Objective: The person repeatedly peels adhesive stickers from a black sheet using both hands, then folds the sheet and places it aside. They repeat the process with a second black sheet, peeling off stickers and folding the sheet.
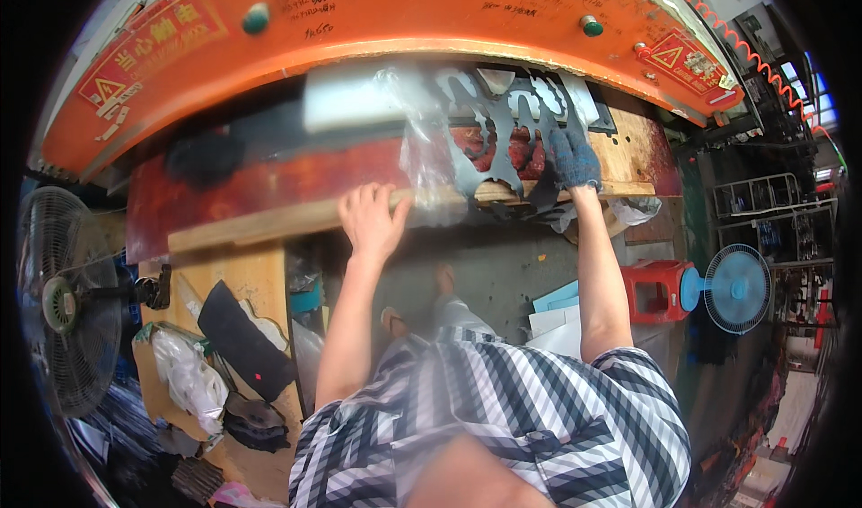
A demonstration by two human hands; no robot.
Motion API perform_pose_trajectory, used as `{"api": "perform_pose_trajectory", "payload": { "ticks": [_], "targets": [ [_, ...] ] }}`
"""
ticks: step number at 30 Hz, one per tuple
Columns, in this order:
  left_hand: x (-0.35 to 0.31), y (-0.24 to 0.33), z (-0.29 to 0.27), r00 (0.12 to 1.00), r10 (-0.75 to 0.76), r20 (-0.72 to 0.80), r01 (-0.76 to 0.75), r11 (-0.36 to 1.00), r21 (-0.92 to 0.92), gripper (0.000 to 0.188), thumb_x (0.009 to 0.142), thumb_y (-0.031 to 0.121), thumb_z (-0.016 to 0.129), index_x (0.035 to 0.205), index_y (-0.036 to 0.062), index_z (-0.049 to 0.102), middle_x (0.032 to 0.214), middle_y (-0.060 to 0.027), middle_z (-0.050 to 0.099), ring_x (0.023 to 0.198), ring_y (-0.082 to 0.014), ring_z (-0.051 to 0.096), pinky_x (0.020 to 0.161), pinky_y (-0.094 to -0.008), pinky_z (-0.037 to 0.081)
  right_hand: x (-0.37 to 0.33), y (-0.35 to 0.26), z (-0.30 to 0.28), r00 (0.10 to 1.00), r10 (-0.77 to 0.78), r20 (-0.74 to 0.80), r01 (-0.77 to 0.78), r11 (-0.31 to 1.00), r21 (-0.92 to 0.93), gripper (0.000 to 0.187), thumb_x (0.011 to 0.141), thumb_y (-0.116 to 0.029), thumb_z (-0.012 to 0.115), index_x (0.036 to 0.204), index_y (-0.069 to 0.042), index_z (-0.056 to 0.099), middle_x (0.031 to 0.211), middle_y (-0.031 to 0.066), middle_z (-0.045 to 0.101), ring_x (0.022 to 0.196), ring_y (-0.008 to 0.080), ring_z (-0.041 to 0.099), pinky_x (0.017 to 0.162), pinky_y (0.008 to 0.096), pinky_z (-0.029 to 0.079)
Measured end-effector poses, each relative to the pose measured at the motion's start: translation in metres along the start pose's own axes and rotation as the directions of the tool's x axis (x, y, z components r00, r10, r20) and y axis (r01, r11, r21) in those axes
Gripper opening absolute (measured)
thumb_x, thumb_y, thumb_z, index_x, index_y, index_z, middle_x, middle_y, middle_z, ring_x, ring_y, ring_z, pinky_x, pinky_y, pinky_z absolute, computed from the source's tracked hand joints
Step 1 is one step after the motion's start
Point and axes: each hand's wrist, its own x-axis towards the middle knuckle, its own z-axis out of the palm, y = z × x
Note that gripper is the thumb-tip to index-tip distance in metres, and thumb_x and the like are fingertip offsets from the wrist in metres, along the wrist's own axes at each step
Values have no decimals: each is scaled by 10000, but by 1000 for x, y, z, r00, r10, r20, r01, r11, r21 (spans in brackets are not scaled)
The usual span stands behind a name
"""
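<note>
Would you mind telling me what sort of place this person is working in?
Probably a small factory or cutting workshop: a big orange press with warning signs looms over a worn wooden cutting board, the gloved right hand holds a cut-out dark sheet, and fans stand nearby.

Bright daylight, strong fisheye bending at rim, motion blur mid-frame.

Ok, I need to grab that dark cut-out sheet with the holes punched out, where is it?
The dark cut-out sheet lies on the wooden board under the orange press head, right of centre in the head view, held by the gloved right hand.
</note>
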Motion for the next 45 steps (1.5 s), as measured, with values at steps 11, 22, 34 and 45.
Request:
{"api": "perform_pose_trajectory", "payload": {
  "ticks": [11, 22, 34, 45],
  "targets": [
    [-67, 22, -19, 985, -70, -155, 80, 995, 54, 208, 793, 339, 688, 695, 167, 623, 758, 26, 593, 709, -206, 560, 641, -357, 379, 69, -92, 59, 983, 111, 148, -47, 923, -382, 930, 603, -647, 720, 1265, -21, 530, 1145, 214, 639, 1089, 360, 603, 928, 405, 473],
    [-106, 28, -18, 977, -127, -173, 141, 988, 67, 152, 748, 332, 721, 713, 198, 659, 822, 51, 630, 717, -168, 580, 635, -304, 395, 44, 20, 7, 874, 49, 484, -468, -190, 863, 685, 790, -340, 679, 1359, -34, 448, 1050, 145, 654, 700, 204, 671, 589, 298, 594],
    [13, 134, 28, 716, -197, 670, 677, -41, -735, 383, 950, 163, 589, 1269, -30, 504, 1114, -98, 625, 1055, -183, 592, 916, -309, 465, 52, 122, -51, 961, 273, 53, -263, 955, -138, 807, 661, -447, 787, 1314, -45, 533, 1219, 189, 619, 1097, 340, 608, 936, 384, 480],
    [62, 182, 81, 835, -64, 546, 472, -427, -771, 207, 953, 191, 582, 1143, 130, 529, 1025, -28, 633, 907, -154, 626, 735, -303, 510, 47, 55, -58, 988, -104, 116, 71, 963, 259, 428, 794, -298, 703, 1149, -68, 643, 1102, 169, 642, 1007, 304, 618, 874, 372, 487]
  ]
}}
